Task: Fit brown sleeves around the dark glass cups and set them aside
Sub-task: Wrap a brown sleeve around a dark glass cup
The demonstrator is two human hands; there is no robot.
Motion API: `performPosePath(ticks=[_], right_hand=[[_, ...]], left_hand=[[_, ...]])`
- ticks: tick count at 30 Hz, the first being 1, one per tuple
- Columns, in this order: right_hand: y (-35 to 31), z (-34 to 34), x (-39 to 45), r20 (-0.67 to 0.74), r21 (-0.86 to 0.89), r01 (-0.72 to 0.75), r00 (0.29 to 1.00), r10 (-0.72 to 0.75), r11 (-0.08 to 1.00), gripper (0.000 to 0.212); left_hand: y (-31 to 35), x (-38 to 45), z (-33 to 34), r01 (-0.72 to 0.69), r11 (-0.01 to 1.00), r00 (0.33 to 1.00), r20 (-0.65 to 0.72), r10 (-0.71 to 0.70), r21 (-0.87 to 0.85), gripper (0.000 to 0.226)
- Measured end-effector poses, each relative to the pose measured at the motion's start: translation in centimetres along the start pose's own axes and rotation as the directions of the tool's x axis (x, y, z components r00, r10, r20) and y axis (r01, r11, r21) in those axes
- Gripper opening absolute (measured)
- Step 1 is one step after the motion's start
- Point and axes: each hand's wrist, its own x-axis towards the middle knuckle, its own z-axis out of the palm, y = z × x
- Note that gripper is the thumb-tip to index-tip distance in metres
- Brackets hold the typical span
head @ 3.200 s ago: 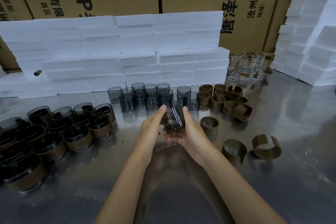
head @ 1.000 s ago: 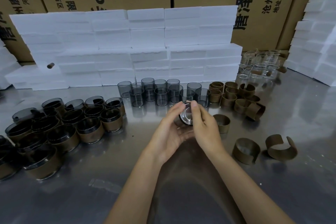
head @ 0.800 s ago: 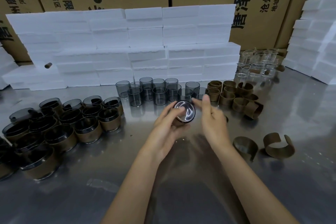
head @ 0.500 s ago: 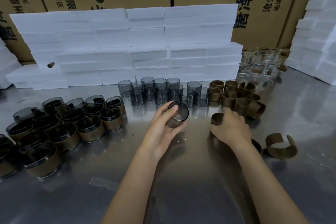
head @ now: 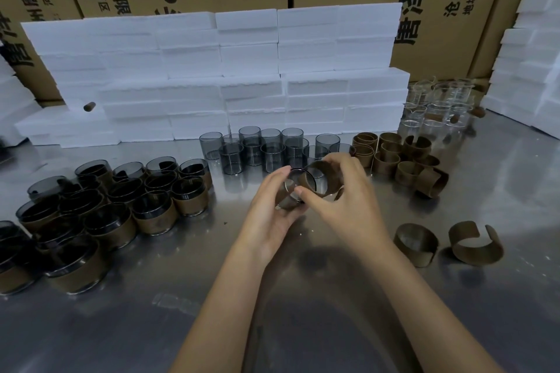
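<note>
The left hand [head: 269, 215] has its grip curled round a dark glass cup [head: 291, 189], tilted with its mouth toward the right hand [head: 342, 200], whose fingers pinch a brown sleeve [head: 321, 180] just at the cup's rim, seemingly so the sleeve can slide on. Both are held above the middle of the tabletop [head: 303, 312]. Finished cups [head: 115, 221] crowd the left edge, out of the way, while bare cups [head: 266, 150] and spare sleeves [head: 400, 157] wait toward the far edge, within easy reach.

bare steel tabletop [head: 303, 312] lies open in front; sleeved cups [head: 100, 206] crowd the left, bare dark cups [head: 257, 148] behind, loose sleeves [head: 424, 242] right.
</note>
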Motion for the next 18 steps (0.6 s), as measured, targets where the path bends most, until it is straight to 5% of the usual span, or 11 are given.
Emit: performPosePath(ticks=[5,10,15,18], right_hand=[[-0.28,0.64,-0.38,0.007,-0.008,-0.02,1.0,0.02,1.0,0.053],[-0.24,0.68,-0.26,0.077,0.044,-0.063,0.995,0.059,0.997,0.055],[-0.4,0.05,0.4,0.146,0.42,-0.294,0.956,0.255,0.858,0.056],[-0.42,-0.08,0.45,0.215,0.455,-0.421,0.907,0.362,0.785,0.071]], left_hand=[[-0.22,-0.4,0.51,-0.055,0.986,0.997,0.067,0.045,0.16,0.07],[-0.25,-0.42,0.42,-0.035,0.989,0.998,0.061,0.027,0.14,0.068],[-0.27,-0.38,0.26,-0.046,0.986,0.999,0.027,0.042,0.158,0.082],[-0.5,-0.51,0.56,-0.034,0.981,0.997,0.071,0.02,0.191,0.073]])
